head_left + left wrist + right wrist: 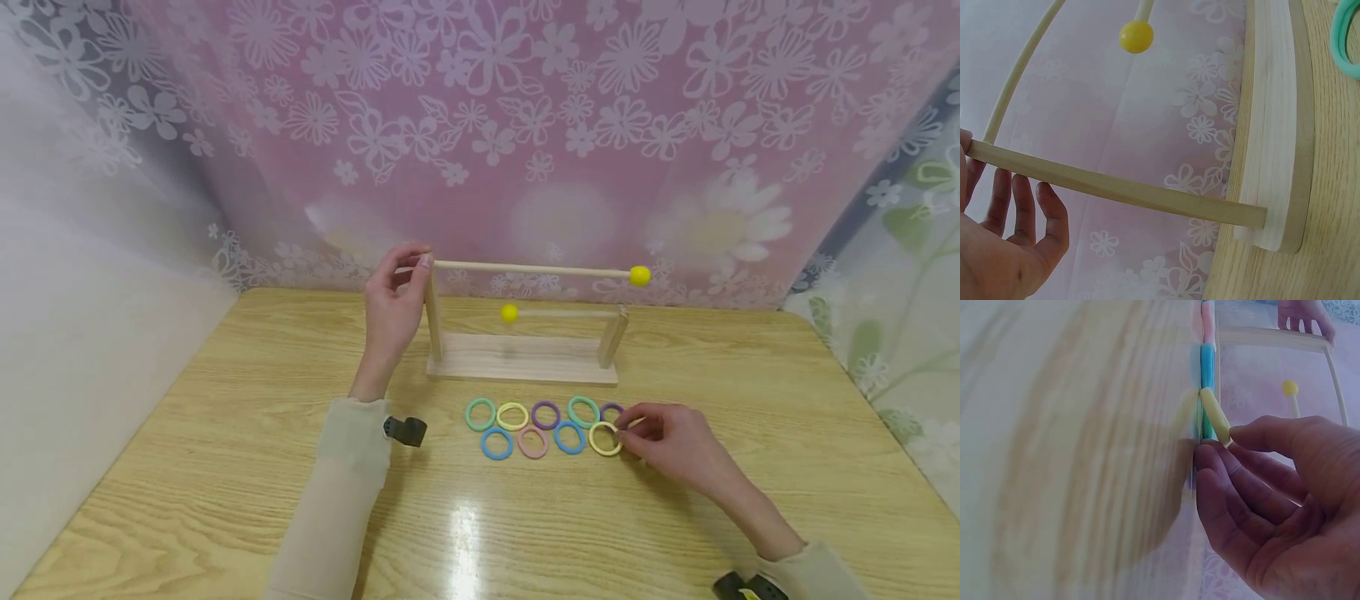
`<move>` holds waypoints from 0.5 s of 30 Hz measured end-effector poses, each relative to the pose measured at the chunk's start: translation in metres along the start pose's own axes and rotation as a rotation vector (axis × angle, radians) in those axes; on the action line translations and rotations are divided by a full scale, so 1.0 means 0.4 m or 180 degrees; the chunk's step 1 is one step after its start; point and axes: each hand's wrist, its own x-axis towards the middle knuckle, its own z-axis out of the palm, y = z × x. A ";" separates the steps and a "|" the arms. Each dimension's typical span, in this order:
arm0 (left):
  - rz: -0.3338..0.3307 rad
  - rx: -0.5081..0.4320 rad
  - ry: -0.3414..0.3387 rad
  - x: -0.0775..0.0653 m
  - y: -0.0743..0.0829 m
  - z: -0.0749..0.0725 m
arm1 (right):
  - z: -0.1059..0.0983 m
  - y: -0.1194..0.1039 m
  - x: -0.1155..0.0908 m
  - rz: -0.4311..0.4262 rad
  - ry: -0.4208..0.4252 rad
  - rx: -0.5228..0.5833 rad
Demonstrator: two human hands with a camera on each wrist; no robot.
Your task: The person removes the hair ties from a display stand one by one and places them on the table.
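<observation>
My left hand (393,308) holds the top of the tall left post (434,321) of a wooden stand, thumb in front and fingers behind. In the left wrist view, fingertips touch the post (1116,184) near the rod's end. My right hand (678,446) pinches a pale yellow ring (593,442) at its right edge. Seen from the right wrist, that yellow ring (1213,412) tilts, the pinched edge raised off the table. Beside it lie a blue ring (570,452), a green ring (583,399) and a purple ring (611,406) partly hidden by the fingers.
Further left lie several more rings, among them a pink ring (533,457). The stand's base (525,367) is behind the rings. Its upper rod (532,268) and lower rod (562,314) point opposite ways, each tipped with a yellow ball. A flowered curtain (487,167) hangs behind the table.
</observation>
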 end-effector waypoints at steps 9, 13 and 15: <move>0.0020 0.0024 -0.0036 -0.003 -0.001 0.002 | 0.001 -0.007 -0.002 -0.0060 0.0001 -0.0152; 0.0032 0.0105 -0.0072 -0.003 -0.002 -0.002 | 0.003 -0.006 -0.001 -0.0133 0.0059 -0.0192; 0.0063 0.0201 -0.0100 -0.003 -0.003 -0.007 | 0.004 -0.006 -0.002 -0.0169 0.0106 -0.0230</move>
